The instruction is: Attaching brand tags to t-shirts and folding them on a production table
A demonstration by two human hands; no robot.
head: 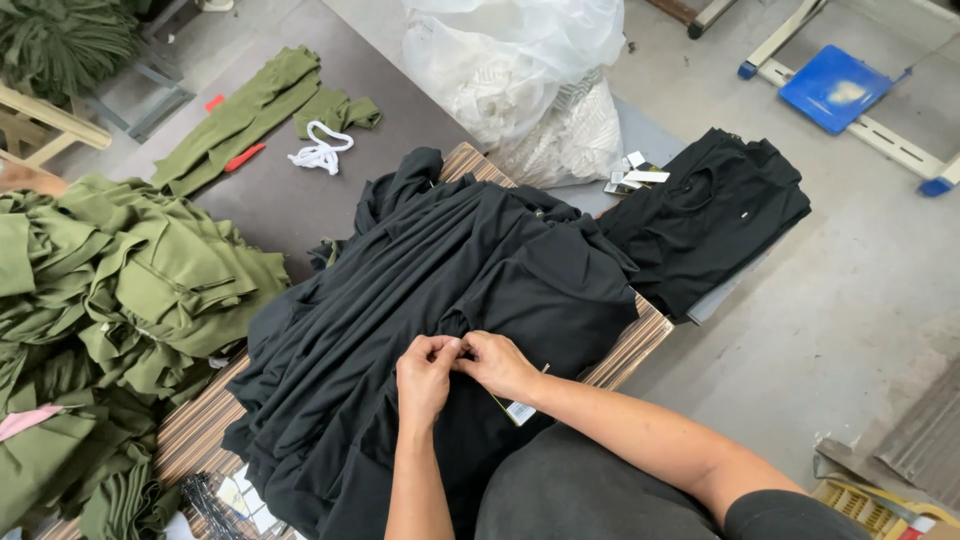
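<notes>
Under our hands, what the fingers pinch is too small to make out: left hand (424,372) and right hand (497,362) meet, fingers together on a fold of the black garments (440,270). That pile runs lengthwise up-right across the striped tabletop (640,340). A tag (520,411) peeks beneath our right wrist. Green cloth (120,290) crowds the left

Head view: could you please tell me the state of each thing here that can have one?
Left hand: pinching the black garment.
Right hand: pinching the same spot, fingertips meeting the left's.
Black garment: spread out, creased, on top of a black pile.
Folded black stack: folded, lying apart.
Green pile: heaped, rumpled.
Plastic bag: full, top open.
White cord: loosely coiled.
Tag: hanging under the right wrist.
</notes>
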